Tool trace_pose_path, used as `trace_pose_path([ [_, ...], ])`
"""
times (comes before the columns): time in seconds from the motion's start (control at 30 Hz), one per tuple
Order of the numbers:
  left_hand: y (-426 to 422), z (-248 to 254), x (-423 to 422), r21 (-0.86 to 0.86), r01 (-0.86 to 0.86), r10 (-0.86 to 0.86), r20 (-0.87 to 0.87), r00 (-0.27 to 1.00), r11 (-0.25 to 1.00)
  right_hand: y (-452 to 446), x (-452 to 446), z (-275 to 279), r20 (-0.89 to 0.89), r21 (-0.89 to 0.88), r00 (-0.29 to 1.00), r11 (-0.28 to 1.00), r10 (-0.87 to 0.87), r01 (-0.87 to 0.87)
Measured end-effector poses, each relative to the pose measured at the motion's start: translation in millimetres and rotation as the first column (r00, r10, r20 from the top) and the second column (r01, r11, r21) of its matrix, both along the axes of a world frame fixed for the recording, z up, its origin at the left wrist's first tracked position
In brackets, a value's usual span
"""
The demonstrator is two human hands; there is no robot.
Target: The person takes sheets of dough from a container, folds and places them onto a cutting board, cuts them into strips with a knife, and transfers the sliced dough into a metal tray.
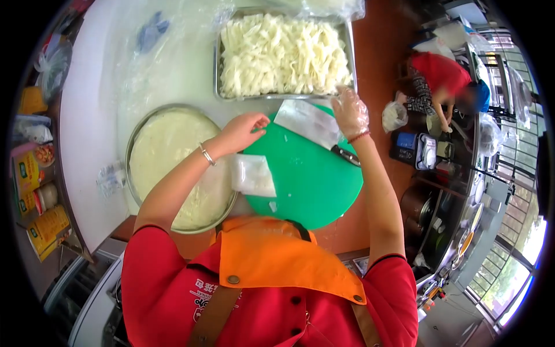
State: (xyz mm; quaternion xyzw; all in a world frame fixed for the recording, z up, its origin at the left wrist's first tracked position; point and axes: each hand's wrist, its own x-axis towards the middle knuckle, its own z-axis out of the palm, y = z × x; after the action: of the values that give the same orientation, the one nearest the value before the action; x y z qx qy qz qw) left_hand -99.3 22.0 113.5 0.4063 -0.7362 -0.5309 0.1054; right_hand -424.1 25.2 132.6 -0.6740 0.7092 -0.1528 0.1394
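Evidently, the right grip is the nearer one to the cleaver handle

Pale and wide, the table carries the green board, which serves as landmark. Directly beyond the board is the metal tray, heaped with white flat strips; its long side runs along the board's far edge. Left of the board is the round pan. On the board's far part lies the cleaver, its long axis slanting from far left to near right, with the handle close to the board's right edge.

The right grip, in a clear glove, is at the board's far right edge. Its fingers overlap the tray's near right corner in the view; I cannot tell whether they pinch something. From this grip, the strips lie beyond and leftward, while the handle lies on the person's side. The left grip, bare, is at the board's far left edge, just beside the blade, fingers loosely bent, nothing seen between them. A clear packet crosses the board's left edge.
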Motion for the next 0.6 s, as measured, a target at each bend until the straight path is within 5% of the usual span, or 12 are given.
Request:
trace_pose_path([
  [0.13, 58, 0, 25, -0.242, 0.263, -0.185, 0.303, 0.935, 0.934, 81, 53, -3, 0.259, 0.335, 0.966, 0.936, 0.014, -0.104],
  [0.2, 74, 2, 24, -0.323, 0.329, -0.196, 0.382, 0.903, 0.887, 125, 73, -35, 0.500, 0.289, 0.864, 0.930, 0.056, -0.228],
  [0.27, 84, 7, 20, -0.354, 0.406, -0.207, 0.483, 0.851, 0.842, 155, 100, -52, 0.471, 0.338, 0.880, 0.911, 0.056, -0.238],
  [0.47, 91, -19, 20, -0.415, 0.426, -0.283, 0.363, 0.888, 0.804, 193, 157, -48, 0.518, 0.470, 0.791, 0.881, -0.326, 0.056],
  [0.6, 94, -15, 21, -0.208, 0.377, -0.312, 0.287, 0.906, 0.903, 191, 170, -57, 0.441, 0.477, 0.863, 0.879, -0.244, 0.005],
])
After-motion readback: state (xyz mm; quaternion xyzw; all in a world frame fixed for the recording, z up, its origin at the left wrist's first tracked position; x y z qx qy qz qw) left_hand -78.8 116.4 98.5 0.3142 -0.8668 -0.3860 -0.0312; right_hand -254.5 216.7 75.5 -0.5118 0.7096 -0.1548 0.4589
